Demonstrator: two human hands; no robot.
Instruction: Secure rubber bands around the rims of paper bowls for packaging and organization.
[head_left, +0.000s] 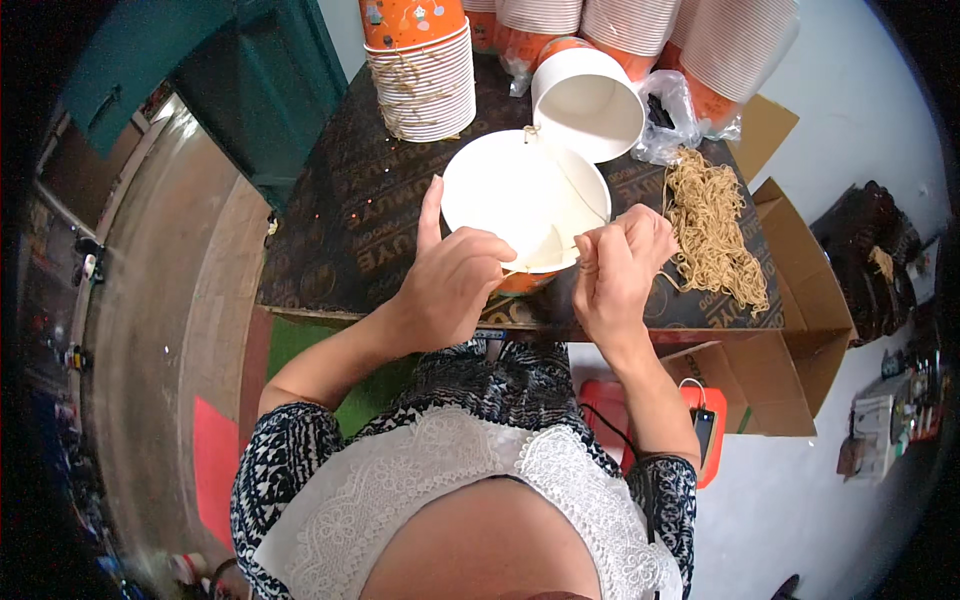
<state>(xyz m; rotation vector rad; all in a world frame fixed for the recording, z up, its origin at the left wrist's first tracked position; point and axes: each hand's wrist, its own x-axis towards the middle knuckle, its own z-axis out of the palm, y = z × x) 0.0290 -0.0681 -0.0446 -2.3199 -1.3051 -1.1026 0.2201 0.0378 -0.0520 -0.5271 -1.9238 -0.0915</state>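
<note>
A round paper tub (520, 195), white inside and orange outside, stands close to the table's near edge with its mouth tilted up toward me. A thin tan string (566, 176) is fixed at its far rim and runs across the opening to the right. My left hand (450, 275) grips the near-left rim, one finger stretched up along the tub's left side. At the near-right rim, my right hand (620, 265) is closed in a pinch on the string. A short end of string shows near the left fingertips. What lies under the fingers is hidden.
Left of centre at the back rises a stack of tubs (425, 85) with string strands hanging on it. Another white tub (590, 105) lies on its side beyond mine. A tangled pile of tan string (715, 230) sits at right, beside a cardboard box (800, 280). More bagged stacks (735, 45) stand behind.
</note>
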